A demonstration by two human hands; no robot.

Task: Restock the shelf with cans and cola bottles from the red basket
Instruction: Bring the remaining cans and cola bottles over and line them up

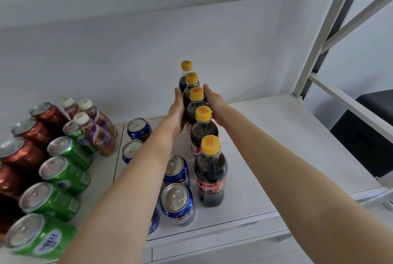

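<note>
Cola bottles: I see five (210, 170) upright in one row running front to back on the white shelf (287, 146), yellow caps up, each close behind the next.
Third bottle: the one (196, 104) between my hands; only its cap and shoulder show.
Left hand: my left hand (178, 114) lies flat against the left side of the row, by the third and fourth bottles, fingers curved round the side.
Right hand: my right hand (213, 104) presses the right side of the same bottles, fingers extended along them. The two palms face each other and squeeze the row between them; I cannot tell which bottles each palm really touches.
Blue cans: several (178, 206) stand in a row just left of the bottles, partly hidden under my left forearm.
Green cans: a row (63, 172) further left, upright.
Red cans: a row (21, 155) at the far left edge.
Coffee bottles: three brown ones with white caps (97, 134) behind the green cans, near the back wall.
Frame: white shelf posts (314, 51) rise at the right.
</note>
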